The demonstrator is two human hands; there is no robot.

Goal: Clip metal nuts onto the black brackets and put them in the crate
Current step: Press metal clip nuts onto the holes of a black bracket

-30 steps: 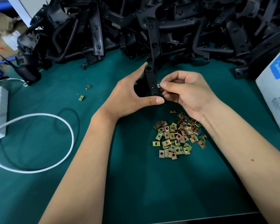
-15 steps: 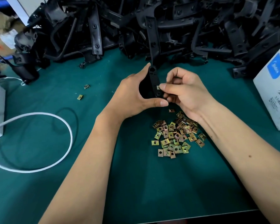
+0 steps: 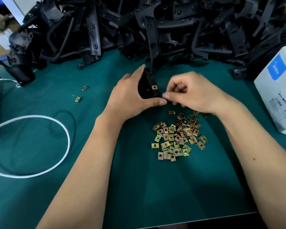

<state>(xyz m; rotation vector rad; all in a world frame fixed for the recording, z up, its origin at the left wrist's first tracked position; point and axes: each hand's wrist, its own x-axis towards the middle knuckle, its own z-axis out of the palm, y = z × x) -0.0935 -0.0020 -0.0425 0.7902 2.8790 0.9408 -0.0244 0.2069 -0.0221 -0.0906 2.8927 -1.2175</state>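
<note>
Head view: The left hand [image 3: 130, 95] grips a black bracket [image 3: 149, 81] upright above the green desk [image 3: 139, 187]. A metal nut [image 3: 154, 87] sits clipped on the bracket edge. The right hand [image 3: 193, 93] is just beside the bracket, fingers curled and blurred; whether they pinch anything cannot be told. A pile of loose nuts [image 3: 177, 138] lies below the hands. Heaped brackets [image 3: 155, 22] fill the far edge.

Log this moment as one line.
left hand holds bracket | one nut clipped | right hand beside bracket | nut pile below
</note>
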